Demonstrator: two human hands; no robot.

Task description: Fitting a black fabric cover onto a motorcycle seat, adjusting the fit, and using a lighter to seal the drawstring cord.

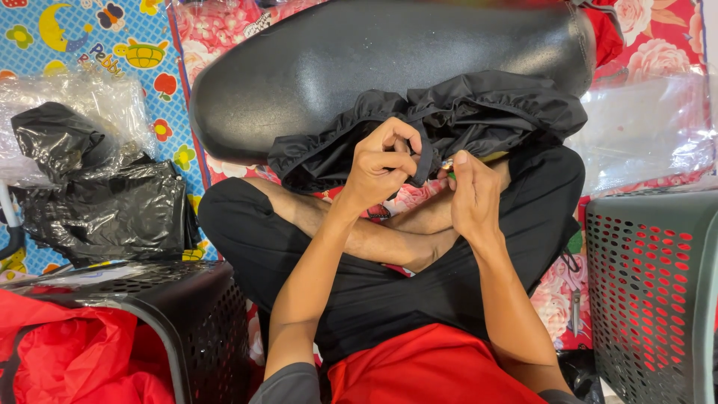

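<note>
I sit cross-legged on the floor, and both my hands meet over my lap at the centre of the view. My left hand (383, 166) has its grip curled and pressed together, pinching a narrow black strap (423, 161) that hangs off the gathered hem of the black cover (449, 116). My right hand (473, 196) sits just at 3 o'clock of the left one, thumb up, its grip closed on something small with a bit of yellow and green showing at the fingertips; I cannot tell what that is. The two hands are nearly touching.

The black cover lies bunched at 12 o'clock of my hands, its elastic edge ruffled, draped across the near side of a black seat (359, 60). The seat is long, smooth and slightly shiny, lying crosswise from 10 o'clock to 1 o'clock.

At 9 o'clock a pile of black plastic bags (105, 209) rests on a blue mat (45, 45) printed with cartoon shapes, with clear plastic wrap (90, 97) just above it. At 7 o'clock stands a dark perforated basket (194, 322) with red cloth (67, 352) inside. At 4 o'clock stands a grey perforated basket (651, 292). More clear plastic (643, 127) lies at 2 o'clock on a red flowered sheet (658, 45).
</note>
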